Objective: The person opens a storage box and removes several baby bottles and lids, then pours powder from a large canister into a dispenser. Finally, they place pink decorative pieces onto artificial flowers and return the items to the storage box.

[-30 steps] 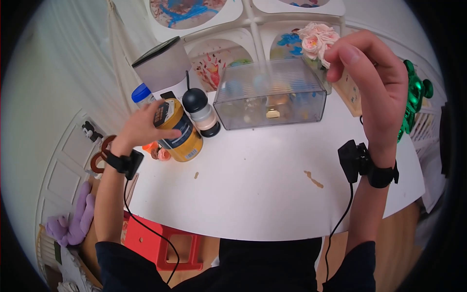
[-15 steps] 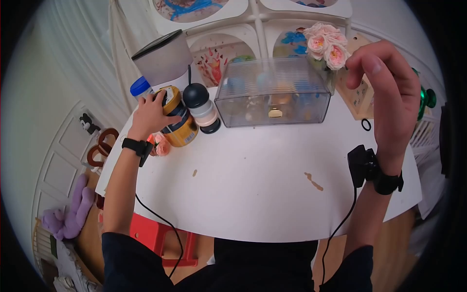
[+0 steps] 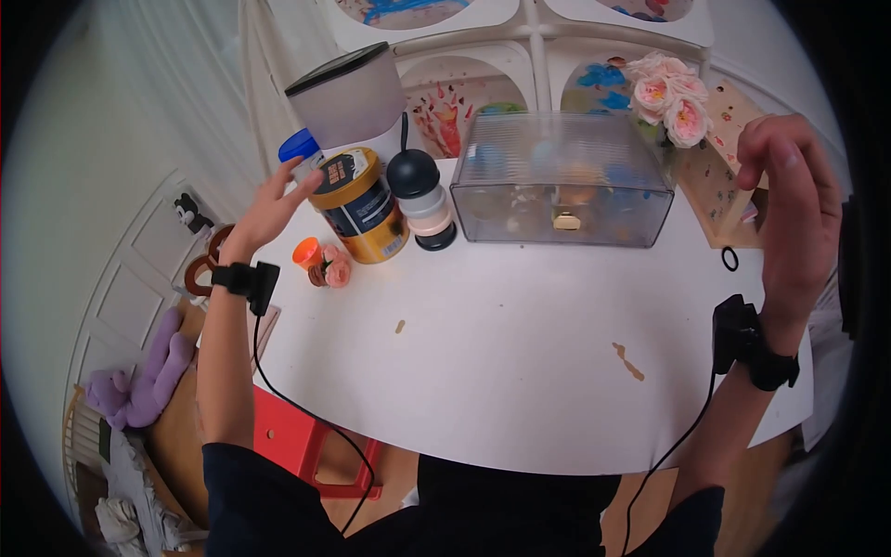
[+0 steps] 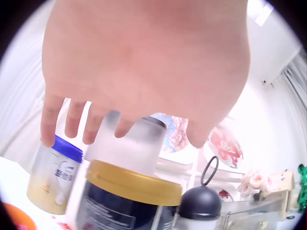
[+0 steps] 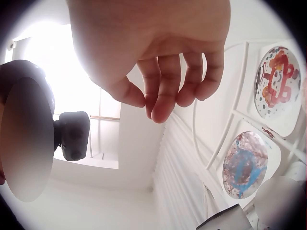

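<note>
My left hand [image 3: 266,213], fingers extended, is raised beside a gold-lidded can [image 3: 371,218] with a dark blue and gold label. In the left wrist view the fingers spread above the can's gold lid [image 4: 134,184], with a gap below them. Behind that hand stands a blue-capped container [image 3: 299,145]. To the can's right is a black-topped bottle [image 3: 425,200] with a loop. My right hand [image 3: 798,218] hangs in the air over the table's right side, its fingers loosely bent. Nothing lies between those fingers [image 5: 164,105] in the right wrist view.
A clear grey box [image 3: 561,186] with a gold latch stands at the back of the white table [image 3: 501,371]. Pink roses [image 3: 673,97] are behind its right end. An orange cup [image 3: 307,252] and small flowers [image 3: 336,269] sit at the left. A black ring [image 3: 730,259] lies at right.
My left hand has come off the can to its left, and the can now stands free, more upright. My right hand stays raised and loosely bent. The head view has shifted.
</note>
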Motion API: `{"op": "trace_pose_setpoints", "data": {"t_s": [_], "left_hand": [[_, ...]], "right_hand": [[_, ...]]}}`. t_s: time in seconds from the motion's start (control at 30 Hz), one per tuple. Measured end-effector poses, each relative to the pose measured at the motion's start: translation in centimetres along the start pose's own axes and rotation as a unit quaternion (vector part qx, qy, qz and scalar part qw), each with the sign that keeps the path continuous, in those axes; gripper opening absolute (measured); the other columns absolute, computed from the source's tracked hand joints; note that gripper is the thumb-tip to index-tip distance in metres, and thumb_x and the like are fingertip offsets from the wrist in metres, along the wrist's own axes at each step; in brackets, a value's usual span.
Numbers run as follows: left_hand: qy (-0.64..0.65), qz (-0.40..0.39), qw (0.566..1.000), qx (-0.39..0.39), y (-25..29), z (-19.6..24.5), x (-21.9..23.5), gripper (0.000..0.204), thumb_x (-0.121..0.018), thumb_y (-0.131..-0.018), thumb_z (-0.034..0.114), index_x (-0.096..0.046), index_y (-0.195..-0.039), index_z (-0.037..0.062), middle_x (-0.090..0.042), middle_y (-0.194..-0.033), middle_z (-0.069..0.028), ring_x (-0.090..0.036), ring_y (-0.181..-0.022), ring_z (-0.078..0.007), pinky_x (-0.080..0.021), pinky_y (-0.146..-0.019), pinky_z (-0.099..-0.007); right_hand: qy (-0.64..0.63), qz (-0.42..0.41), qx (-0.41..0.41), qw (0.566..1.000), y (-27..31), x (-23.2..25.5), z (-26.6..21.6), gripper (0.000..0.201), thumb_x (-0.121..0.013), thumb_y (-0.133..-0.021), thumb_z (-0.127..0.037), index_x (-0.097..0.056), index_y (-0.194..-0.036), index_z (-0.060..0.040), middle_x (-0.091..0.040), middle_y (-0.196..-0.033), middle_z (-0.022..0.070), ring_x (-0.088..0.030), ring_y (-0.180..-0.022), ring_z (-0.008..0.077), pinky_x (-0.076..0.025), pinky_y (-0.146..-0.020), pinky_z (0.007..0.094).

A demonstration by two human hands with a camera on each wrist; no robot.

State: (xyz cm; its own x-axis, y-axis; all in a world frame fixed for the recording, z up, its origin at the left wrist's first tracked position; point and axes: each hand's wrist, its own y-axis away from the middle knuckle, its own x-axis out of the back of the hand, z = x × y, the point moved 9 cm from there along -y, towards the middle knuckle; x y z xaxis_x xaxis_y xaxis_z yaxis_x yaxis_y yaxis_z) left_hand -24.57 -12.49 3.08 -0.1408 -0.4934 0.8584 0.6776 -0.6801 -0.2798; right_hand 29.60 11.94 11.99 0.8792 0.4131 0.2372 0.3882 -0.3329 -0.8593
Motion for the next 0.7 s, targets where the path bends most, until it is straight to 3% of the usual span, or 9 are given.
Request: {"op": "trace_pose_setpoints", "data": {"t_s": [0.03, 0.07, 0.1, 0.17, 0.27, 0.33, 0.47, 0.57, 0.7], "left_hand": [[0.010, 0.015, 1.000, 0.014, 0.6, -1.2, 0.7, 0.096, -0.066, -0.102, 0.071, -0.048, -0.166, 0.0009, -0.058, -0.157, -0.0333, -0.055, -0.150, -0.0452, -0.040, -0.128, -0.0497], [-0.084, 0.027, 0.996, 0.000, 1.0, -2.2, 0.8, 0.086, -0.063, -0.106, 0.067, -0.053, -0.164, 0.0042, -0.059, -0.155, -0.0350, -0.054, -0.151, -0.0462, -0.041, -0.127, -0.0515], [-0.176, -0.022, 0.984, 0.023, 1.3, -3.8, -0.2, 0.086, -0.068, -0.102, 0.069, -0.056, -0.162, 0.0086, -0.059, -0.155, -0.0344, -0.054, -0.151, -0.0472, -0.044, -0.125, -0.0527], [-0.152, -0.110, 0.979, 0.082, 3.4, -4.8, -2.7, 0.086, -0.075, -0.098, 0.065, -0.056, -0.163, 0.0115, -0.058, -0.157, -0.0328, -0.056, -0.147, -0.0460, -0.044, -0.124, -0.0496], [-0.105, -0.191, 0.974, 0.061, 4.9, -5.4, -6.2, 0.100, -0.089, -0.079, 0.058, -0.057, -0.164, 0.0160, -0.047, -0.167, -0.0298, -0.047, -0.157, -0.0445, -0.040, -0.129, -0.0487], [-0.126, -0.213, 0.968, 0.051, 5.5, -6.5, -8.2, 0.104, -0.097, -0.069, 0.049, -0.060, -0.162, 0.0217, -0.043, -0.170, -0.0289, -0.035, -0.162, -0.0478, -0.037, -0.131, -0.0543], [-0.112, -0.194, 0.974, 0.032, 6.6, -7.0, -9.2, 0.097, -0.100, -0.065, 0.038, -0.066, -0.155, 0.0256, -0.043, -0.171, -0.0257, -0.026, -0.162, -0.0521, -0.036, -0.129, -0.0621], [-0.118, -0.141, 0.983, -0.004, 6.8, -6.8, -8.8, 0.084, -0.098, -0.066, 0.039, -0.072, -0.144, 0.0233, -0.051, -0.164, -0.0237, -0.035, -0.154, -0.0508, -0.038, -0.125, -0.0580], [-0.242, -0.073, 0.965, -0.071, 8.1, -4.6, -7.8, 0.074, -0.098, -0.066, 0.036, -0.075, -0.135, 0.0213, -0.058, -0.153, -0.0179, -0.043, -0.142, -0.0466, -0.040, -0.118, -0.0509]], "right_hand": [[0.007, -0.006, -0.008, 1.000, 0.0, 0.3, 0.3, 0.027, -0.052, -0.115, -0.023, -0.064, -0.101, -0.0025, -0.060, -0.094, 0.0029, -0.054, -0.089, 0.0105, -0.041, -0.086, 0.0268], [0.014, -0.013, -0.016, 1.000, 0.1, 0.6, 0.5, 0.027, -0.051, -0.115, -0.023, -0.063, -0.101, -0.0030, -0.059, -0.095, 0.0029, -0.052, -0.089, 0.0108, -0.040, -0.087, 0.0270], [0.022, -0.019, -0.025, 0.999, 0.2, 0.8, 0.8, 0.027, -0.050, -0.116, -0.024, -0.062, -0.101, -0.0034, -0.057, -0.096, 0.0030, -0.051, -0.090, 0.0110, -0.039, -0.088, 0.0272], [0.037, -0.021, -0.009, 0.999, 0.0, 0.9, 0.4, 0.027, -0.050, -0.116, -0.024, -0.062, -0.102, -0.0033, -0.058, -0.096, 0.0030, -0.051, -0.089, 0.0110, -0.039, -0.088, 0.0271], [0.035, -0.012, 0.004, 0.999, 0.0, 1.2, 0.0, 0.028, -0.051, -0.115, -0.024, -0.063, -0.103, -0.0028, -0.058, -0.096, 0.0033, -0.051, -0.089, 0.0110, -0.039, -0.088, 0.0275], [0.028, -0.002, -0.002, 1.000, 0.2, 1.6, 0.2, 0.028, -0.051, -0.115, -0.024, -0.064, -0.104, -0.0022, -0.058, -0.096, 0.0035, -0.052, -0.088, 0.0110, -0.040, -0.089, 0.0279], [0.023, -0.013, 0.029, 0.999, -0.1, 1.6, 0.2, 0.028, -0.051, -0.115, -0.023, -0.064, -0.105, -0.0010, -0.058, -0.097, 0.0039, -0.052, -0.088, 0.0111, -0.041, -0.088, 0.0288], [0.024, -0.015, 0.021, 0.999, -0.1, 1.3, 0.6, 0.028, -0.051, -0.115, -0.022, -0.064, -0.105, -0.0004, -0.058, -0.097, 0.0042, -0.053, -0.087, 0.0112, -0.041, -0.087, 0.0290], [0.021, -0.023, 0.034, 0.999, -0.1, 0.5, 0.1, 0.028, -0.051, -0.116, -0.021, -0.065, -0.104, -0.0002, -0.059, -0.097, 0.0044, -0.053, -0.087, 0.0114, -0.042, -0.088, 0.0292]]}}
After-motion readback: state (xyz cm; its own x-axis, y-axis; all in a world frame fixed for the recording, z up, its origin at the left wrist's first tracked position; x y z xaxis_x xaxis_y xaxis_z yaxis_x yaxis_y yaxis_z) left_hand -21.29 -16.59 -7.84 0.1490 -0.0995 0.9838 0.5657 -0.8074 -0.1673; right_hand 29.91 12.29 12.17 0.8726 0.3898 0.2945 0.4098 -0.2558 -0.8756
